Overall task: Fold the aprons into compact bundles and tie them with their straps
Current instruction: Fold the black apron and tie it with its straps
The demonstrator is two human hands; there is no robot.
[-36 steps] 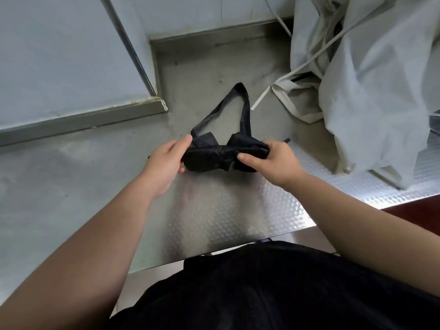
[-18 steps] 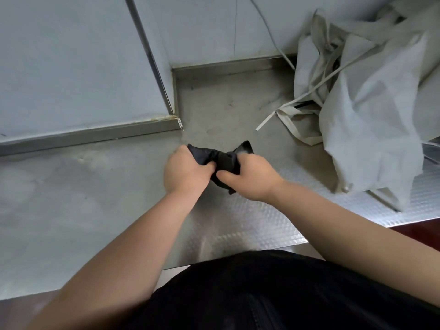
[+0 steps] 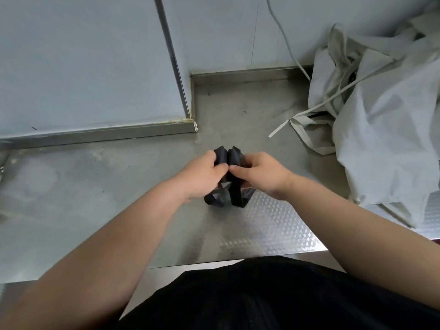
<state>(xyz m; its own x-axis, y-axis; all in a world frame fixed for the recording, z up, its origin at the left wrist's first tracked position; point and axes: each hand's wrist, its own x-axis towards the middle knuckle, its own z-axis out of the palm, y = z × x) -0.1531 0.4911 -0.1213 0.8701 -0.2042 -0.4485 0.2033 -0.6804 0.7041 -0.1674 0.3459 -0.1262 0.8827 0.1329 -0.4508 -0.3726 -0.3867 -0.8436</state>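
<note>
Fingers (image 3: 220, 166) of left hand (image 3: 200, 177) and right hand (image 3: 263, 173) curl tight around the black apron bundle (image 3: 226, 154), thumbs meeting

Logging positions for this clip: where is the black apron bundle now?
In the head view, the black apron bundle is at centre, gripped between the left hand and right hand over the steel counter; the white apron pile lies to its right.
</note>
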